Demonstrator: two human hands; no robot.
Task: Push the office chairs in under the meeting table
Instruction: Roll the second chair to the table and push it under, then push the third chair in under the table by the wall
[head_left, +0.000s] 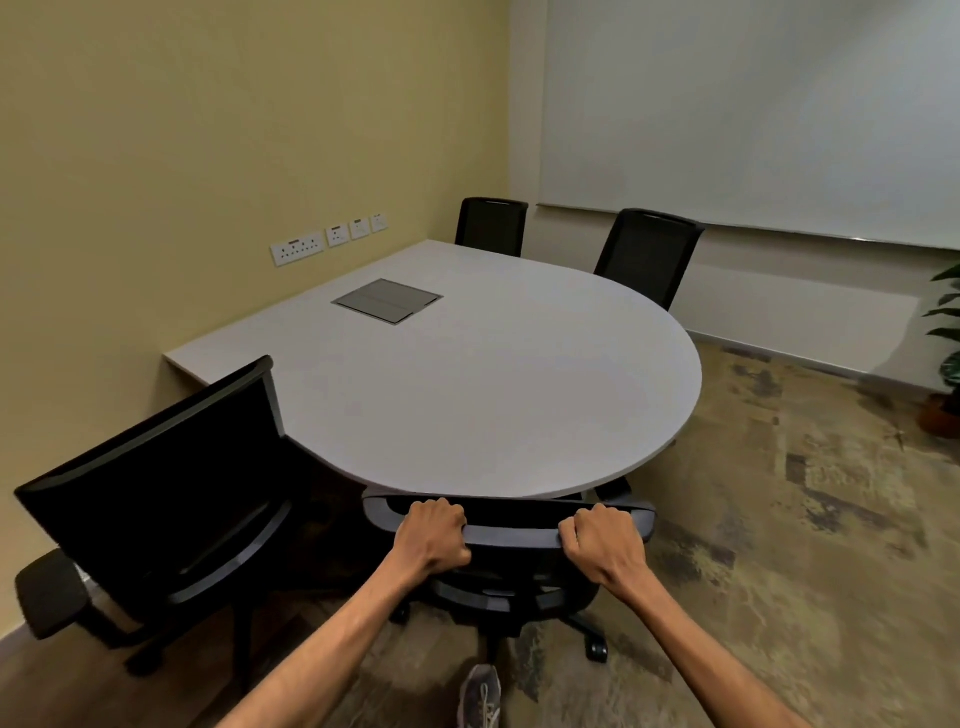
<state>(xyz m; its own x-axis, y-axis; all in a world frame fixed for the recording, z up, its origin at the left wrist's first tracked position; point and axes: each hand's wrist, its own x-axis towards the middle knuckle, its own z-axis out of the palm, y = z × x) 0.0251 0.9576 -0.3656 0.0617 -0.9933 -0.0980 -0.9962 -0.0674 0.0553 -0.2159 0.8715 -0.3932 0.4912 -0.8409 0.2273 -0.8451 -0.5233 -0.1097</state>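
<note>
Gripping the chair (511, 535) backrest, left hand (432, 535) and right hand (605, 545) seemingly fully curled.

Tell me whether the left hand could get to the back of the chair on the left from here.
Probably yes: the left hand grips the near chair, and the left chair stands beside it with nothing between.

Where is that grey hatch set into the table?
The grey hatch sits flush in the table, on its far left part near the wall sockets.
</note>
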